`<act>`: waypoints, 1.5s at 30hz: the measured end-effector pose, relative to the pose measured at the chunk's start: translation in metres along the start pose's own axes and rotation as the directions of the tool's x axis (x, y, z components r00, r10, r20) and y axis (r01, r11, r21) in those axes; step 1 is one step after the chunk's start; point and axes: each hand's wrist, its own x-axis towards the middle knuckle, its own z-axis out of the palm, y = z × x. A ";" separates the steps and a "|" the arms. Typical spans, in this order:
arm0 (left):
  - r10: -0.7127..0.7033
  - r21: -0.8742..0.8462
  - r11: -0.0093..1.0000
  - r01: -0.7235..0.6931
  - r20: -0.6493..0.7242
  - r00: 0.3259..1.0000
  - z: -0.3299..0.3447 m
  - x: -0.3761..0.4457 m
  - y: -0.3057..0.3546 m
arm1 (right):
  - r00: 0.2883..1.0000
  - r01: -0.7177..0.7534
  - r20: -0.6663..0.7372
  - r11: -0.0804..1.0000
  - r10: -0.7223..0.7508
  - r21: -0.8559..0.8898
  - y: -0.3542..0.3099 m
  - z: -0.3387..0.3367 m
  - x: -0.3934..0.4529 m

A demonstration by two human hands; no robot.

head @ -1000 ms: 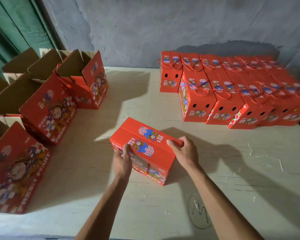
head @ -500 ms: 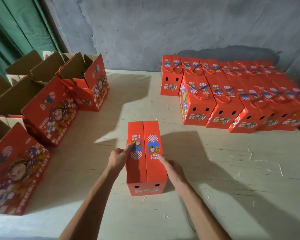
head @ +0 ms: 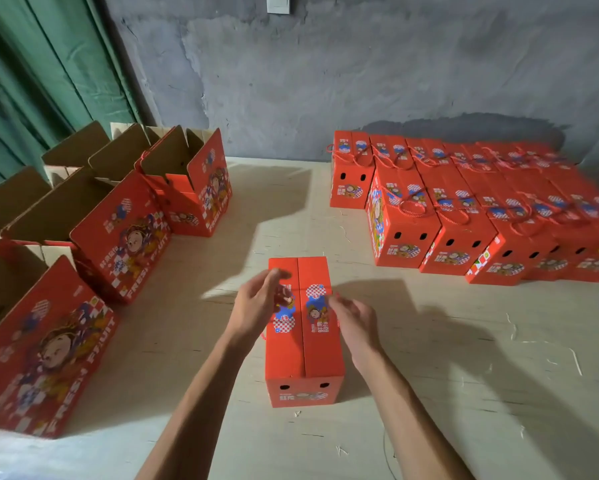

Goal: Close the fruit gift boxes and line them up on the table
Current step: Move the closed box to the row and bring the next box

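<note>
Hands hover over the closed red cardboard gift box: left hand and right hand fingers loosely spread, gripping nothing. Probably best to pull both red cord handles up evenly, keeping flaps flush.

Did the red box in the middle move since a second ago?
Yes. The box was turned: before it lay slantwise, now its short end faces the person, square to the table edge.

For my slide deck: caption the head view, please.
Both hands, left and right, hover over a closed red cardboard gift box on the pale wooden table.
</note>
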 end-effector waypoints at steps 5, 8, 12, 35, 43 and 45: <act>0.196 0.230 0.950 -0.210 0.081 0.977 0.011 0.006 0.033 | 0.966 0.165 0.211 0.984 -0.149 -0.060 -0.057 0.028 -0.007; 0.329 0.462 0.823 -0.331 0.088 0.940 0.009 0.010 0.035 | 0.940 0.172 0.316 0.978 -0.126 -0.121 -0.071 0.048 -0.006; 0.400 0.576 0.723 -0.381 0.100 0.911 0.000 0.018 0.039 | 0.936 0.111 0.349 0.975 -0.037 -0.193 -0.076 0.062 -0.004; 0.320 0.475 0.815 -0.332 0.108 0.941 0.047 0.084 0.038 | 0.954 0.296 -0.028 0.954 -0.298 -0.052 -0.223 0.065 0.114; 0.271 0.424 0.859 -0.286 0.096 0.958 0.110 0.172 0.029 | 0.955 0.296 -0.002 0.949 -0.298 -0.107 -0.245 0.044 0.197; 0.250 0.429 0.857 -0.284 0.135 0.959 0.120 0.197 0.019 | 0.956 0.293 0.011 0.948 -0.294 -0.122 -0.248 0.037 0.222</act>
